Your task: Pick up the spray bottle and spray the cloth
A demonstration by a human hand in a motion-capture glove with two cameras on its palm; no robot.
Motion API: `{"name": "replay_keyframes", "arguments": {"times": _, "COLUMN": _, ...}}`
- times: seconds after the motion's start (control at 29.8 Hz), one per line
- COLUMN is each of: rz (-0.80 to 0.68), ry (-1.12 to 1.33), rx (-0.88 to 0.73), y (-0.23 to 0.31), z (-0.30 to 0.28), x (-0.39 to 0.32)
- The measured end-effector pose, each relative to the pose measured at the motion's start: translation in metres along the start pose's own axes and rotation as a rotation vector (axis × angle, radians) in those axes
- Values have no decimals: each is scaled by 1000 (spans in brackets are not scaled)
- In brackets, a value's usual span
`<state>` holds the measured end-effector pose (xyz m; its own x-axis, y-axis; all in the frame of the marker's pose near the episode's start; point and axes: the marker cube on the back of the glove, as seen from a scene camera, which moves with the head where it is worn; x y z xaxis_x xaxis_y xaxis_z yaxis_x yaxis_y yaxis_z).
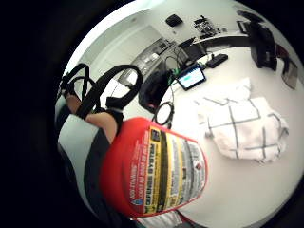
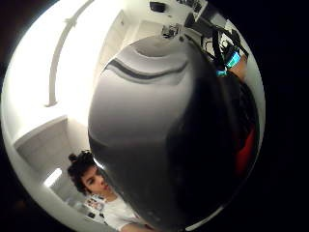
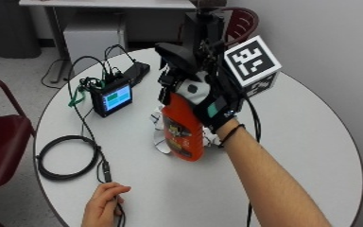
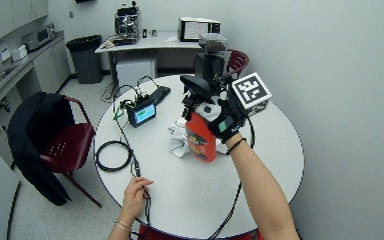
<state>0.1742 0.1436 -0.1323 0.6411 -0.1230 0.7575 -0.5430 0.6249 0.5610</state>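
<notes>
Above the round white table (image 3: 307,142), raised clear of the top: 1 red spray bottle (image 3: 185,130), carried by the gloved right hand (image 3: 210,106) wrapped round its neck just under the black spray head (image 3: 178,56). Held upright, label side toward the palm, with the nozzle pointing out over the far-left part of the table, probably so that a trigger squeeze throws mist forward and down. Directly behind and below the bottle in the outside view, partly hidden by it: the white checked cloth (image 1: 244,123), crumpled on the table, close enough to catch spray, though the nozzle seems aimed somewhat above it and may need tipping down. Judged stage: pick-up done, spraying not yet visibly begun; no mist to be seen. Forearm stretched forward from the near edge, wrist roughly level, hand high beside the bottle's shoulder. Trigger finger position: cannot tell. Well apart from it, resting at the near-left edge of the table: the bare left hand (image 3: 103,203), touching a black cable (image 3: 68,156). Beyond the cable coil, 1 small lit screen (image 3: 113,99).
</notes>
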Motion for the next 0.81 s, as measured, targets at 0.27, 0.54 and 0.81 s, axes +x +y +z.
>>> {"name": "replay_keyframes", "arguments": {"times": 0.27, "rz": -15, "ry": -23, "rx": -19, "y": 11, "z": 47, "x": 34}}
{"name": "replay_keyframes", "arguments": {"times": 0.54, "rz": 18, "ry": -45, "rx": -20, "y": 27, "z": 84, "x": 61}}
{"name": "replay_keyframes", "arguments": {"times": 0.81, "rz": 32, "ry": -57, "rx": -41, "y": 40, "z": 106, "x": 82}}
